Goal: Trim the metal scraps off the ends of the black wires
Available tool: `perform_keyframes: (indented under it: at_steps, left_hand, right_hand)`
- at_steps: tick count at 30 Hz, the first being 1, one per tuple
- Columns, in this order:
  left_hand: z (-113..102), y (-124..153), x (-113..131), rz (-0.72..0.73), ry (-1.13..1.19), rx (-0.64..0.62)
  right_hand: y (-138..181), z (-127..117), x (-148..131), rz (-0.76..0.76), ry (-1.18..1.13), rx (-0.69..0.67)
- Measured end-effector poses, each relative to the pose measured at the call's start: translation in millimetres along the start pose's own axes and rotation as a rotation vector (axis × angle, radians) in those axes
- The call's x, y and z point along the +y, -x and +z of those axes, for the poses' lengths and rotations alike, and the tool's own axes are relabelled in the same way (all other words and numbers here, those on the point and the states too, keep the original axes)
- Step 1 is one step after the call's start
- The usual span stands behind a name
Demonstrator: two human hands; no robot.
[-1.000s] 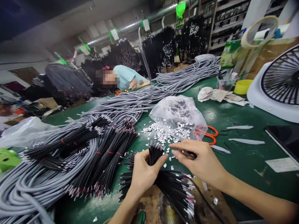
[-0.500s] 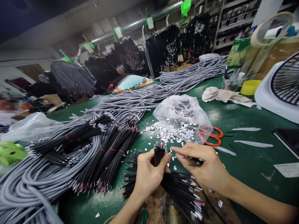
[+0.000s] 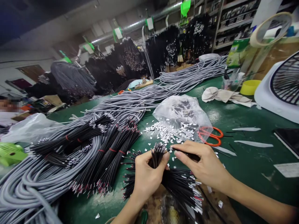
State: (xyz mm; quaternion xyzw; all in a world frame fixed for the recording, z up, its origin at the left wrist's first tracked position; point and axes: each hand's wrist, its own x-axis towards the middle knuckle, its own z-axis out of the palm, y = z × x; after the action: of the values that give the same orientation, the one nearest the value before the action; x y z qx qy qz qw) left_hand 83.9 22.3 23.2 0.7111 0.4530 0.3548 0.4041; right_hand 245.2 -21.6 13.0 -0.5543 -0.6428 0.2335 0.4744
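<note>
My left hand [image 3: 149,172] is closed around a bundle of short black wires [image 3: 157,157], whose silvery ends point up above the thumb and fingers. In my right hand [image 3: 202,161] is a slim dark pen-like tool [image 3: 192,155], pinched between thumb and fingers; its thin tip is close to the held wire ends, and I cannot make out its exact kind. Just below both hands, a spread of black wires [image 3: 181,183] with pale and red ends fans to the right. Small silvery pieces [image 3: 162,132] lie scattered on the green table beyond my hands.
A clear plastic bag [image 3: 184,110] of silvery pieces lies ahead, with orange-handled scissors [image 3: 216,137] beside it. Tied black wire bundles [image 3: 112,152] and long grey cables [image 3: 21,186] cover the left. At right stand a white fan [image 3: 277,84] and a yellow ring [image 3: 250,87].
My right hand has shifted slightly up and turned, showing more of the dark tool. The wire ends in my left hand have fanned a little. A light-blue-clad person behind the cables has sunk lower.
</note>
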Motion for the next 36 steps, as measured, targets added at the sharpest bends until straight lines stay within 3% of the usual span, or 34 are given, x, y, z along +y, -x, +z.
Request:
perform_keyframes:
  at_steps: [8, 17, 22, 28, 31, 36]
  left_hand:
    - [2, -3, -1, -0.06, 0.058, 0.011]
    - [-8, -5, 4, -0.077, 0.29, -0.269]
    - [-8, -3, 6, -0.072, 0.234, -0.347]
    - [-10, -1, 7, -0.092, 0.221, -0.356]
    - [-8, -2, 9, -0.104, 0.236, -0.355]
    - [-3, -5, 10, -0.11, 0.205, -0.303]
  right_hand:
    - [1, 1, -1, -0.017, -0.015, 0.007]
    - [-2, -4, -4, -0.032, -0.084, 0.022]
    - [-4, -5, -5, -0.244, -0.16, 0.015]
    - [-1, -6, 2, -0.472, 0.0, 0.017]
    - [-1, -5, 4, -0.426, 0.01, -0.003]
    - [-2, 1, -2, -0.186, -0.071, -0.041]
